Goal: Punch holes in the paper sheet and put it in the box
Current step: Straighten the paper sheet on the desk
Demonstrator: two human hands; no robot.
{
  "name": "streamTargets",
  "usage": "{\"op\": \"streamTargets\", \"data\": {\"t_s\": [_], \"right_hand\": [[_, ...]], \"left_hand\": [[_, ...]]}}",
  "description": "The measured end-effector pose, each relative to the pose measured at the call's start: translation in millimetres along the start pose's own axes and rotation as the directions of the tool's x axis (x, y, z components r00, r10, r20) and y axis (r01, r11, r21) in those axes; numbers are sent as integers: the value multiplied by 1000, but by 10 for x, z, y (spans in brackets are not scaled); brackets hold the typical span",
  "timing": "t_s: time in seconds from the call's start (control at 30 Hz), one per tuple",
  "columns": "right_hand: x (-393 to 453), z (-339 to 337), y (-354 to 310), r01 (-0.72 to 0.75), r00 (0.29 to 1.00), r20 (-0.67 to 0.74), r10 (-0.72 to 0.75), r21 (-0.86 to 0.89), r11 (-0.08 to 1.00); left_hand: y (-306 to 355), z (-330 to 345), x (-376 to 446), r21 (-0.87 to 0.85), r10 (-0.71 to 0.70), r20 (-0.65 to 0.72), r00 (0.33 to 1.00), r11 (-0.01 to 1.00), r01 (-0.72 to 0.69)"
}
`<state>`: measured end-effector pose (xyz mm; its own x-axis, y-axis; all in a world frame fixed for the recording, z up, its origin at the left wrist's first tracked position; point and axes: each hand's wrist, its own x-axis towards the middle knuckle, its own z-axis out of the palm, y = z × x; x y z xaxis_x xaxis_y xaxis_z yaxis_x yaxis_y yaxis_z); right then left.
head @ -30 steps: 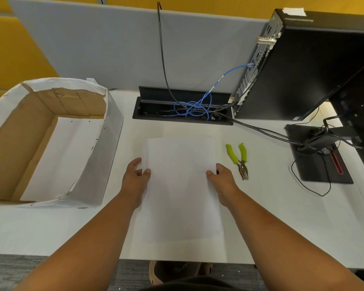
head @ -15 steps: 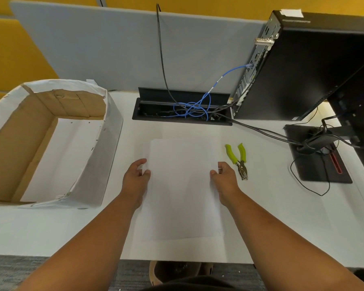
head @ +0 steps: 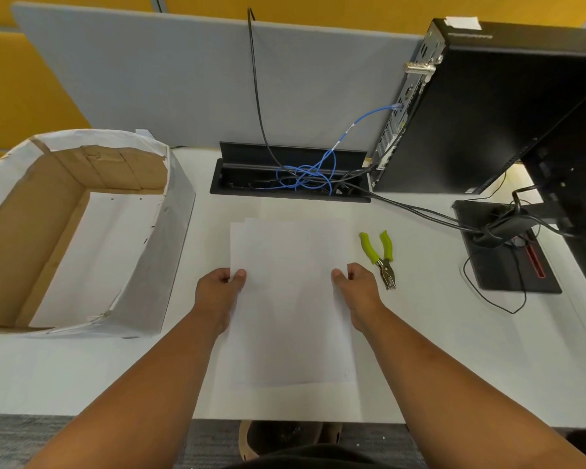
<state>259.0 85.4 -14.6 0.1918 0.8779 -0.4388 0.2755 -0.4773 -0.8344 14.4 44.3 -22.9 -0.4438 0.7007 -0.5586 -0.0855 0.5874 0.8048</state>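
You hold the paper sheet (head: 290,299) by both long edges. Your left hand (head: 219,292) pinches the edge at nine o'clock, thumb on top and fingers curled underneath; your right hand (head: 357,287) does the same at three o'clock. Both grips are closed on the paper. The sheet sits at the middle of the tabletop (head: 454,350), and it looks lifted a little off a second sheet (head: 285,401) below, though white on white makes that hard to tell for certain.

The hole punch (head: 381,257), with its green handles, lies untouched just beside your right hand, at about two o'clock from it. The box (head: 82,231) stands well apart at nine o'clock, open at the top, with paper already lying in its bottom. No holes show in the sheet you hold, so punching appears not yet begun.

Watch these risks. If the two sheets cling together, you may lift or punch both at once. To take the punch you must let go on the right, and a sheet held on one side only will sag and may crease or slip. Your right knuckles are close enough to the punch to knock it toward the cables (head: 420,211) at one o'clock. Punching too near the edge may tear the paper.
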Motion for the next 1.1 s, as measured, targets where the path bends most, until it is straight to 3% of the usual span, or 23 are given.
{"op": "streamTargets", "data": {"t_s": [0.5,0.73,0.97,1.1], "right_hand": [[0,-11,-24,122,992,-14,-126,-186,975],[8,12,9,86,996,-18,-89,-142,986],[-51,19,-102,-27,993,114,26,5,1000],[-83,11,-322,-46,994,98,41,44,998]], "left_hand": [[54,79,-106,62,97,29,995,993,-99],[63,89,-146,88,132,49,990,987,-136],[144,60,-186,11,166,105,981,986,-168],[294,31,-184,17,158,124,980,987,-161]]}}
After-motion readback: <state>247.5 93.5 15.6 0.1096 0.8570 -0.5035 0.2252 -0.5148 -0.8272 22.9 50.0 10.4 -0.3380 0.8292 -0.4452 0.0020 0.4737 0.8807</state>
